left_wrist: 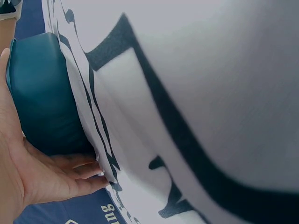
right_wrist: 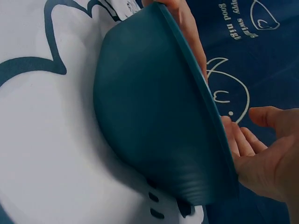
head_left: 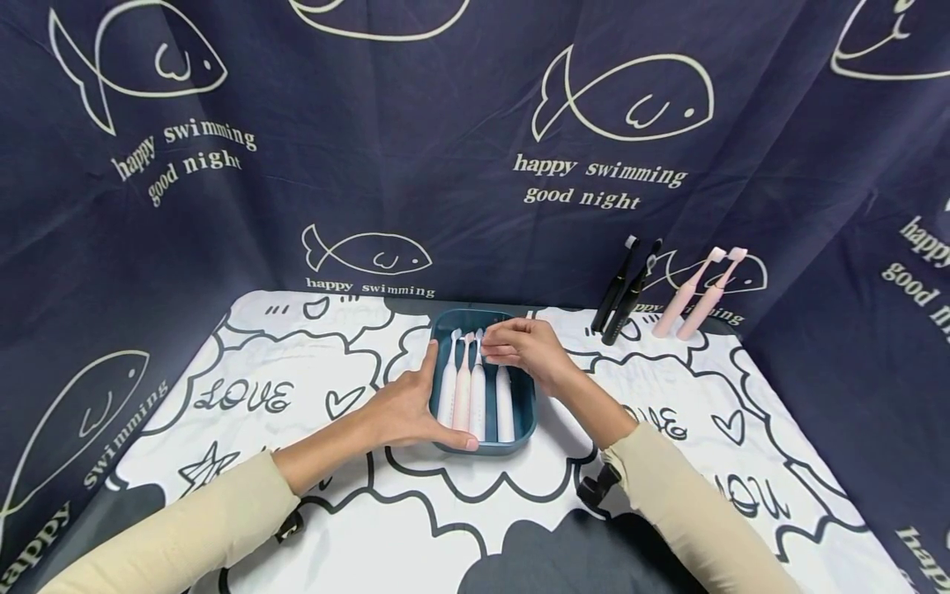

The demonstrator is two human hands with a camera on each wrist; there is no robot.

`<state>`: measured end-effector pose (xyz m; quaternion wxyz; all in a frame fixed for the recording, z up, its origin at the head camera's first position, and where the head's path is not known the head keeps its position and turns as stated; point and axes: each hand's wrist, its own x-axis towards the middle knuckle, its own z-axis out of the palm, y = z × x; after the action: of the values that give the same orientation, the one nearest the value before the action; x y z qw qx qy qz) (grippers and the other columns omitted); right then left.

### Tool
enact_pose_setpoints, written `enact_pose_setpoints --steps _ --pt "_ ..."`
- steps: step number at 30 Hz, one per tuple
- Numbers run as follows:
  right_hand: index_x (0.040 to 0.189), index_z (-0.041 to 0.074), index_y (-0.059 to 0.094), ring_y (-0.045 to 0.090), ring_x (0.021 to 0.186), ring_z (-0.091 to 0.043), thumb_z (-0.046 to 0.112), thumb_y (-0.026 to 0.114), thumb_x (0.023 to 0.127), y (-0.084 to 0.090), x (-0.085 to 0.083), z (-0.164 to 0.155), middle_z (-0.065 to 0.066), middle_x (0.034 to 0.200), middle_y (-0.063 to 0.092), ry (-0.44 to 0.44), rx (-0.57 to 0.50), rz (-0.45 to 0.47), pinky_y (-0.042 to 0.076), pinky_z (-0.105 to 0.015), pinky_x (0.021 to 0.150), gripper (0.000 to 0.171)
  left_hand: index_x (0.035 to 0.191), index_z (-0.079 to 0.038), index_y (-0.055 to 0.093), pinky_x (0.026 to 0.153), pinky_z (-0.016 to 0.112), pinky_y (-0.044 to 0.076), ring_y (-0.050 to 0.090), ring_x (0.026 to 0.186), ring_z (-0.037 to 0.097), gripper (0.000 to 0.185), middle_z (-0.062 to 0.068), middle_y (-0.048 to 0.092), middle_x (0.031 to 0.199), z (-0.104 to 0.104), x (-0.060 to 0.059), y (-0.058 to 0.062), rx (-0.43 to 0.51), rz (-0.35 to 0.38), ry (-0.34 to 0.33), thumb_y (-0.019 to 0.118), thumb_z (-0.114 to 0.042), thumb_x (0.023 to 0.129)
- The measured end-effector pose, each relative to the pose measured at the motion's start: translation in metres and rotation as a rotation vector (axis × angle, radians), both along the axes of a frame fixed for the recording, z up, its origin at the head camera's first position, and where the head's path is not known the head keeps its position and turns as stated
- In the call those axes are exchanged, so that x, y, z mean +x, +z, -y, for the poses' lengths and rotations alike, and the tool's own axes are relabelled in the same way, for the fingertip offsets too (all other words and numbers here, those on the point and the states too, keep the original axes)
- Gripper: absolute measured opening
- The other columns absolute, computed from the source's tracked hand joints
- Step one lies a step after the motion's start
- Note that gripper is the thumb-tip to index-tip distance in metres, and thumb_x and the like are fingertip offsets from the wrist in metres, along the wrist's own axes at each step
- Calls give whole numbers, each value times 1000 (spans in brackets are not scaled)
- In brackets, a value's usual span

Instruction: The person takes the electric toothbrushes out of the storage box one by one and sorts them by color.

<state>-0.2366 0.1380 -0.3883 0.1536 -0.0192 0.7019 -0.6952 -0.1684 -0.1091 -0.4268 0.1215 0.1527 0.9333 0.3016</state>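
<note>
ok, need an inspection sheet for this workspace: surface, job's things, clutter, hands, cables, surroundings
Surface: table under a white cloth with black cartoon outlines, LOVE lettering and hearts.
Job's things: teal tray holding four toothbrushes, white and pale pink, lying side by side.
Clutter: two black toothbrushes and two pink toothbrushes leaning on the backdrop at the far right.
Hands: left hand grips the tray's left side, thumb along the near rim; right hand pinches a toothbrush over the tray.
Cables: nothing seen.
Surroundings: navy curtain printed with fish and "happy swimming good night".
</note>
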Motion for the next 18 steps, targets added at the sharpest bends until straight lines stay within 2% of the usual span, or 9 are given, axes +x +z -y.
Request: enact_pose_setpoints --steps 5,8,15,18 --pt "134 -16 70 84 93 -16 6 70 109 -3 -2 12 -32 127 80 36 50 -10 69 -34 91 33 181 -9 -10 110 53 59 67 140 37 175 34 57 163 0 1 1 -4 0 0 92 -89 65" --pt "133 -16 71 85 94 -18 6 69 110 -6 -3 17 -34 129 79 45 76 -4 69 -36 92 33 181 -9 -11 110 53 59 68 139 35 175 34 58 163 0 1 1 -1 0 1 92 -89 65" --pt "122 -13 76 87 102 -32 6 73 106 -9 -3 26 -31 116 83 23 159 0 69 -41 94 26 181 -10 -12 111 53 59 66 141 35 175 33 56 164 0 0 -1 0 2 -2 92 -90 65" --pt "121 -15 77 87 104 -33 6 73 105 -10 -4 29 -32 115 83 24 193 -10 69 -41 95 26 181 -10 -11 110 53 59 67 140 35 175 33 57 164 0 0 -1 -3 0 2 92 -90 65"
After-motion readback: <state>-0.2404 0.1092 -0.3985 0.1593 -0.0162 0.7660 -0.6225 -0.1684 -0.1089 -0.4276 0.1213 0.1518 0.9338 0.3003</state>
